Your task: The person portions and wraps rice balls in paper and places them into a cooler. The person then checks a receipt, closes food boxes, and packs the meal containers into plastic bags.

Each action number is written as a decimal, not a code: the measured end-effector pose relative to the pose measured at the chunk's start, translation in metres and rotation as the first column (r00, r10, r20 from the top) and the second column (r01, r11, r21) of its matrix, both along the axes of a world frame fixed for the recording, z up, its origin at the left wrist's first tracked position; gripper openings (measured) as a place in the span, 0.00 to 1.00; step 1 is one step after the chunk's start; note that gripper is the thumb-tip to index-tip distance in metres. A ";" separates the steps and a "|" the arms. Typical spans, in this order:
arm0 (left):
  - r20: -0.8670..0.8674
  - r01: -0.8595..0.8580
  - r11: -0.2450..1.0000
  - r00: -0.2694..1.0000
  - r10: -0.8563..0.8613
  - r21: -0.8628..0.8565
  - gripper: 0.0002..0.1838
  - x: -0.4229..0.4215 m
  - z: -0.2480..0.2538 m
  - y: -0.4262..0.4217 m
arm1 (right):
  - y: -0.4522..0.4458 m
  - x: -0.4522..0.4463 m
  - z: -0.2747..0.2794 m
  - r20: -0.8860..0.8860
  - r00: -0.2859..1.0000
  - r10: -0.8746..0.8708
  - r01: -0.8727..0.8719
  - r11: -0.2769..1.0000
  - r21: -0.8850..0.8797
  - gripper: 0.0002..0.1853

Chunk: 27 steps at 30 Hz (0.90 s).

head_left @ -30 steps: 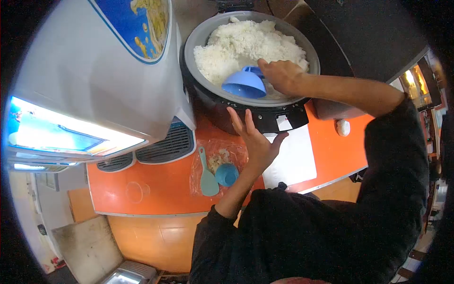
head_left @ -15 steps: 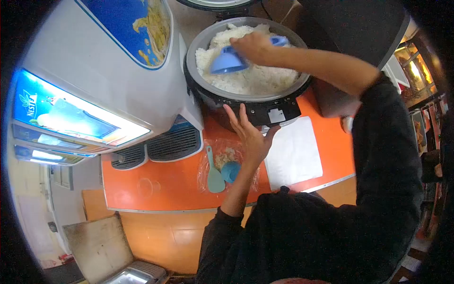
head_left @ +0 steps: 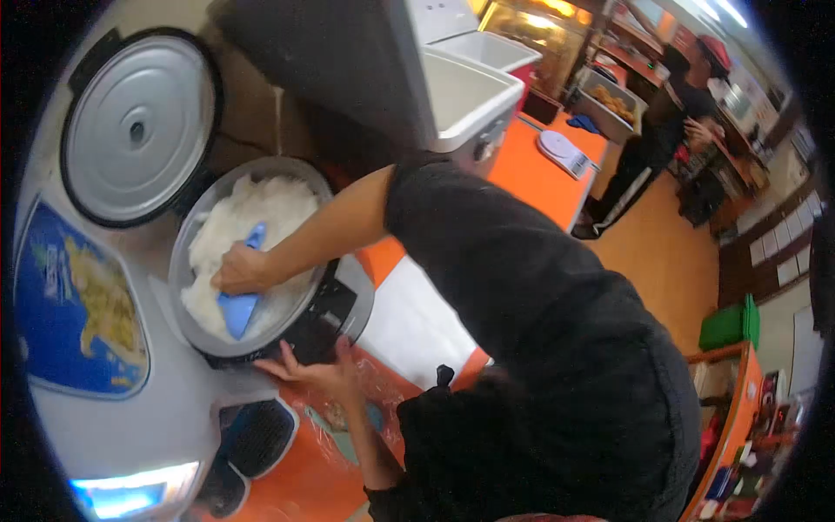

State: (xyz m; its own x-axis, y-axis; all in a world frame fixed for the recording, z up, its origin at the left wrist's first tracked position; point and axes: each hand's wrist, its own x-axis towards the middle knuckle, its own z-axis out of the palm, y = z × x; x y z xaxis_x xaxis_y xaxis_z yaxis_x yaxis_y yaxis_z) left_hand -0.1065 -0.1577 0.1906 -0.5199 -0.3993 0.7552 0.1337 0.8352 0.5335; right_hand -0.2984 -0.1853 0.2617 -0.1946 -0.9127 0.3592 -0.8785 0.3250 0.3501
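My right hand [head_left: 243, 268] is closed around a blue scoop [head_left: 237, 313], down in the white rice [head_left: 278, 198]. The rice fills much of a round grey pot in the rice cooker [head_left: 178, 270]. Fingers spread, my left hand [head_left: 322, 378] is at the cooker's front, just below the rim; whether it presses on the casing I cannot tell. Behind my left wrist, a pale green rice paddle [head_left: 344, 445] lies partly hidden on clear plastic.
An open metal lid [head_left: 139, 130] stands behind the cooker. Left is a drink dispenser [head_left: 104, 435]; white paper [head_left: 409, 317] lies on the orange counter. Farther right are a scale [head_left: 565, 155], a tray of fried food [head_left: 609, 103] and another person [head_left: 670, 122].
The view has swung right, bringing the lid and the other person into sight. My right hand has moved the scoop lower within the rice. My left hand stays by the cooker's front.
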 end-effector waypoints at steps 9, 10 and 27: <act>0.101 -0.013 1.000 0.995 0.013 0.002 0.52 0.003 -0.004 0.000 | 0.036 -0.010 0.018 0.122 0.974 0.190 -0.199 0.978 0.061 0.05; 0.073 0.053 0.969 0.995 -0.073 0.241 0.59 0.006 0.009 0.013 | 0.036 -0.005 0.021 0.119 0.972 0.203 -0.215 0.971 0.102 0.06; 0.064 0.106 0.946 0.989 -0.132 0.307 0.47 0.006 0.003 0.001 | -0.006 0.016 0.019 0.163 0.975 -0.147 0.103 0.962 0.253 0.09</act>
State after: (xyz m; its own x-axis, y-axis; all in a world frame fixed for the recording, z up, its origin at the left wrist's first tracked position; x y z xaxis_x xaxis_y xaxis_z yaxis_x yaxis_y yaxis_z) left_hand -0.1006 -0.1568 0.1936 -0.6330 -0.5334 0.5610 0.1667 0.6138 0.7717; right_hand -0.2827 -0.1912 0.2805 -0.3538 -0.9319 0.0803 -0.8915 0.3619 0.2724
